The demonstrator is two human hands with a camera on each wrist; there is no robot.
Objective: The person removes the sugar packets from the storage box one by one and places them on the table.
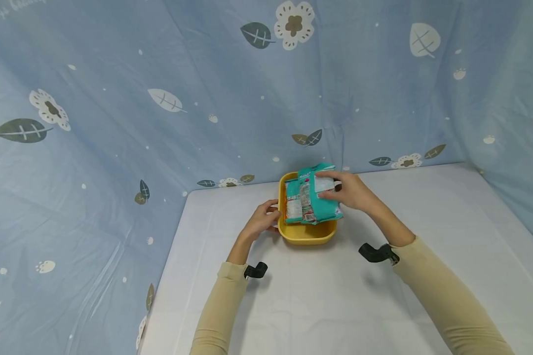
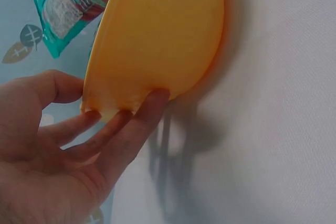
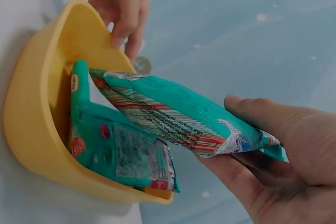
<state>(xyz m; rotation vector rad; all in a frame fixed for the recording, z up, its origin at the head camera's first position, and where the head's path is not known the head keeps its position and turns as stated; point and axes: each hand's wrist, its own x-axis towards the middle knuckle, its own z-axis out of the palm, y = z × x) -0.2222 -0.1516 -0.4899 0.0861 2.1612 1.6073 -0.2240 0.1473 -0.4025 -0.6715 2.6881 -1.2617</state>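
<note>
Bowl [image 1: 306, 235] was plain yellow. The packets [image 1: 312, 198] I handled were teal with white and red striped print. Table cover [image 1: 426, 236] was white; backdrop cloth [image 1: 160, 74] pale blue with leaves and flowers. My sleeves [image 1: 444, 291] were beige.

Yellow bowl [image 1: 306, 235]: one
Green snack packs: two, upper pack [image 3: 184, 114] and lower pack [image 3: 118, 153]
Hands: two, left hand [image 1: 262, 219] and right hand [image 1: 353, 191]

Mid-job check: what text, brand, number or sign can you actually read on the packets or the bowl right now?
Teal packet held by the right hand: lines of small print on its back, too blurred to read.
Second teal packet lying in the yellow bowl: a white label panel and red marks, unreadable.
Yellow bowl: no text seen.
Left hand touches the bowl's outer wall.
</note>
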